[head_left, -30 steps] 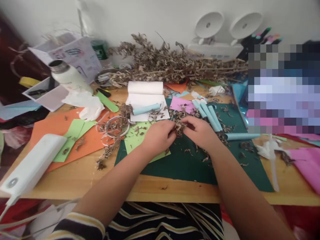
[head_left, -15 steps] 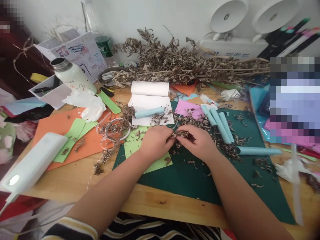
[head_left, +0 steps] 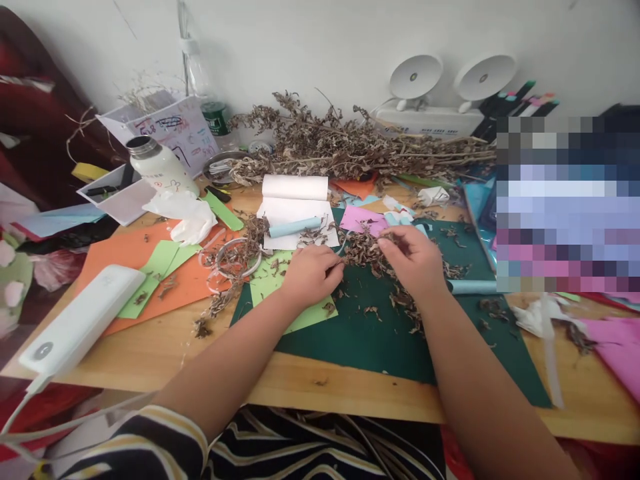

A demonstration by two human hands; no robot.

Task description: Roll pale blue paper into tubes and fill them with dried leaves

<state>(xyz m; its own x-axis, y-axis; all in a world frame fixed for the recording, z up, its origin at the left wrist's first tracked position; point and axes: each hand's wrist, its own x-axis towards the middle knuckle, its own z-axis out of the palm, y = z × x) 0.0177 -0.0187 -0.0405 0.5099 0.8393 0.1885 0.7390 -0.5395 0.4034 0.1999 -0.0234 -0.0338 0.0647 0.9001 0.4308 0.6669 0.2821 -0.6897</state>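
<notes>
My left hand (head_left: pixel 313 277) is curled closed over the light green paper (head_left: pixel 270 293) and the dark green sheet (head_left: pixel 345 353); whatever its fingers hold is hidden. To its right, my right hand (head_left: pixel 415 260) reaches into a heap of dried leaves (head_left: pixel 367 253), thumb and fingers pinched on some at the heap's edge. Behind the hands lies a light blue paper tube (head_left: pixel 295 227) on a partly rolled white paper (head_left: pixel 295 208). Another blue tube (head_left: pixel 475 287) rests beyond my right wrist. A pink paper slip (head_left: pixel 357 220) lies just behind the heap.
Dried branches (head_left: pixel 340 137) stretch along the wall below a white router-like device (head_left: pixel 430 121). At the left are a pale bottle (head_left: pixel 163 167), crumpled tissue (head_left: pixel 193 227), a roll of clear tape (head_left: pixel 239 259), orange paper (head_left: pixel 130 250) and a white power strip or charger (head_left: pixel 83 320).
My hands have come apart. The right hand has moved from beside the left to the leaf heap, now covering the blue tubes there. The camera view has shifted slightly.
</notes>
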